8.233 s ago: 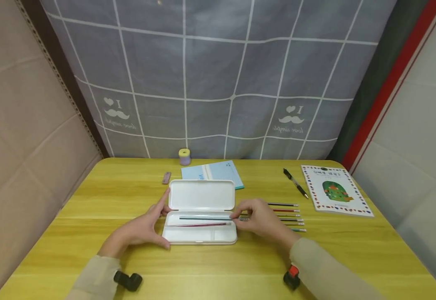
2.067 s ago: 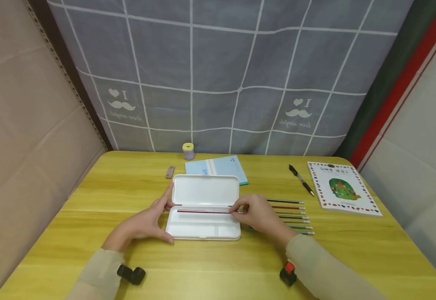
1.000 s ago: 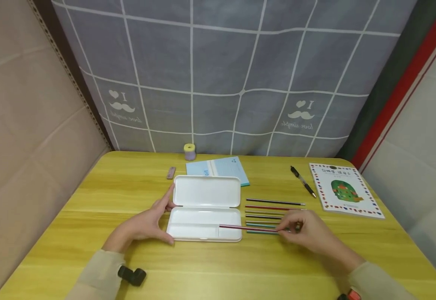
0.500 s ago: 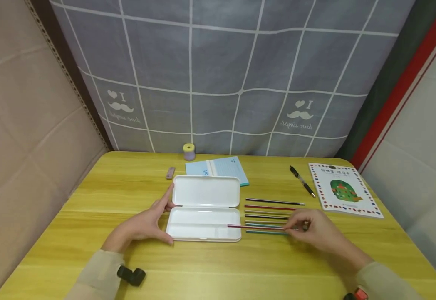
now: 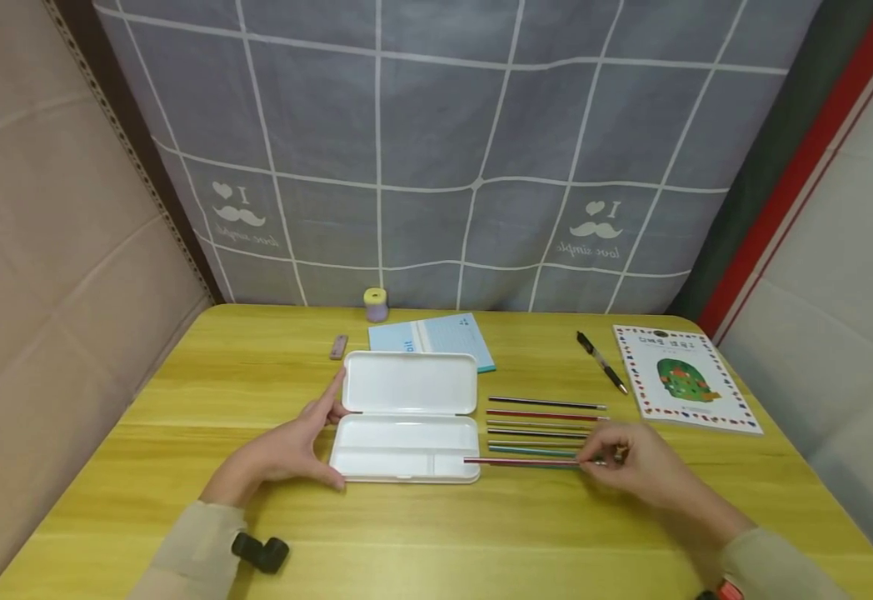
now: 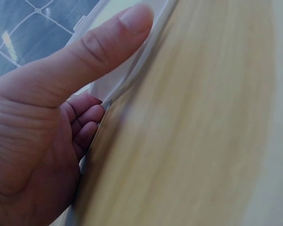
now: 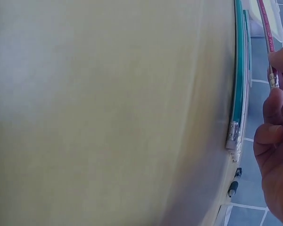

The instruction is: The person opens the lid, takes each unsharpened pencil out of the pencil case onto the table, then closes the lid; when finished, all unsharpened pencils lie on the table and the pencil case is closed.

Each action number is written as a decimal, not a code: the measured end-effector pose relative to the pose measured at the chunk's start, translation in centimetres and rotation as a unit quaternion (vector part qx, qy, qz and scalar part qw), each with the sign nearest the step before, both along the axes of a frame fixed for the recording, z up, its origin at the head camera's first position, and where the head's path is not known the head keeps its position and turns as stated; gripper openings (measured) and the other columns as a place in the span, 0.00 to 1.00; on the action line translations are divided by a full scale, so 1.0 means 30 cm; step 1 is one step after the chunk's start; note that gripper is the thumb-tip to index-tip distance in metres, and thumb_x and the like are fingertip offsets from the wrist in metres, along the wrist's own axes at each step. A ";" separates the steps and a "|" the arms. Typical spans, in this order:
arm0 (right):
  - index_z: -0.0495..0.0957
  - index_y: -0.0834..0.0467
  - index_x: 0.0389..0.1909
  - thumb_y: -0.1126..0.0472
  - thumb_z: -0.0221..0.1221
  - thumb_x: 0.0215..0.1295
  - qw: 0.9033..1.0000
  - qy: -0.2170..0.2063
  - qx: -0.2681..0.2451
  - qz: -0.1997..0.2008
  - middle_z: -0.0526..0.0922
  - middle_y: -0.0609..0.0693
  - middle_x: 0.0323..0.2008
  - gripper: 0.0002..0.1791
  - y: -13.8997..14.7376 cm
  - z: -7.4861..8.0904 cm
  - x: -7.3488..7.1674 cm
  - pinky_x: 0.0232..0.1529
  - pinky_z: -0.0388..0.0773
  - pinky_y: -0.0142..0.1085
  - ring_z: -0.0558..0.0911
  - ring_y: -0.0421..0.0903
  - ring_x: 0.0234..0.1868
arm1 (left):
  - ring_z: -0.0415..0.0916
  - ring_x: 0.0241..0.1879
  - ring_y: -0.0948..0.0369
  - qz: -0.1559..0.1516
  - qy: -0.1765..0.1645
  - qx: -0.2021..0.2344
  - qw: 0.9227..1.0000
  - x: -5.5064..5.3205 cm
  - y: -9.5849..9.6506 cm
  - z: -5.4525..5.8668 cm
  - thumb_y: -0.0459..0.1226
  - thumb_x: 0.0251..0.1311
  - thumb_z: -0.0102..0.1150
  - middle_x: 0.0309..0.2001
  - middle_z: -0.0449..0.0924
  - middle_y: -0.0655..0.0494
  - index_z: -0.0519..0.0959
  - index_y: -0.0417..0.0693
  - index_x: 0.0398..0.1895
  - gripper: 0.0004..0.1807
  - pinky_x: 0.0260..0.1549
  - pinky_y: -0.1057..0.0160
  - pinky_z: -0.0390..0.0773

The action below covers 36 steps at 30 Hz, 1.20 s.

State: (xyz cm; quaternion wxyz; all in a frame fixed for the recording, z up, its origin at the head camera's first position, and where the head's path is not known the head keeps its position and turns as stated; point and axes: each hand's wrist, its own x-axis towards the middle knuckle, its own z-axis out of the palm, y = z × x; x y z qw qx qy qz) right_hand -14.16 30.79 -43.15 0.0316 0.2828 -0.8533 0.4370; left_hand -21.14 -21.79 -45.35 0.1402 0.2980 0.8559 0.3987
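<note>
A white pencil case (image 5: pixel 404 450) lies with its lid (image 5: pixel 410 382) raised toward the back; no pencil shows in it. My left hand (image 5: pixel 294 447) spreads around its left end, thumb resting at the front corner and fingers touching near the hinge. In the left wrist view the thumb (image 6: pixel 104 47) lies straight over the rim. My right hand (image 5: pixel 635 467) pinches a red pencil (image 5: pixel 519 462) near its eraser end, the other end reaching over the case's right rim. Beneath and behind it lies a row of several pencils, including a black one (image 5: pixel 545 403) and a teal one (image 7: pixel 239 61).
Behind the case are a blue notebook (image 5: pixel 444 333), a small pinkish eraser-like block (image 5: pixel 339 347) and a yellow-and-purple cylinder (image 5: pixel 376 305). To the right lie a black pen (image 5: pixel 601 362) and a white picture-covered booklet (image 5: pixel 687 379). A grey checked cloth (image 5: pixel 436 142) hangs at the table's back edge.
Earlier, pencils lay inside the case. My right hand has since lifted the red pencil out, carried it right over the row, and lowered it slightly toward the front. The left hand stays put.
</note>
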 end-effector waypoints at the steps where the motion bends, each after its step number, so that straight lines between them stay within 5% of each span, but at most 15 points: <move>1: 0.90 0.47 0.36 0.72 0.72 0.61 1.000 -0.003 -0.002 0.001 0.86 0.44 0.34 0.14 0.003 -0.001 0.003 0.23 0.74 0.32 0.75 0.39 0.24 | 0.63 0.64 0.53 -0.001 0.000 0.001 1.000 0.001 0.000 0.000 0.50 0.40 0.87 0.63 0.68 0.55 0.20 0.61 0.83 0.86 0.69 0.53 0.64; 19: 0.89 0.51 0.35 0.72 0.72 0.60 1.000 -0.022 -0.017 0.000 0.85 0.45 0.32 0.12 0.050 -0.019 0.041 0.24 0.75 0.33 0.76 0.41 0.25 | 0.62 0.63 0.53 0.000 -0.005 0.001 1.000 0.004 0.001 0.007 0.50 0.41 0.87 0.63 0.67 0.54 0.21 0.62 0.84 0.86 0.69 0.55 0.63; 36: 0.90 0.48 0.35 0.70 0.74 0.59 1.000 -0.001 0.031 0.003 0.84 0.41 0.30 0.12 0.080 -0.033 0.036 0.22 0.74 0.31 0.76 0.36 0.25 | 0.63 0.63 0.54 0.001 -0.001 0.000 1.000 0.002 -0.002 0.006 0.51 0.40 0.87 0.63 0.68 0.56 0.21 0.62 0.84 0.86 0.69 0.57 0.63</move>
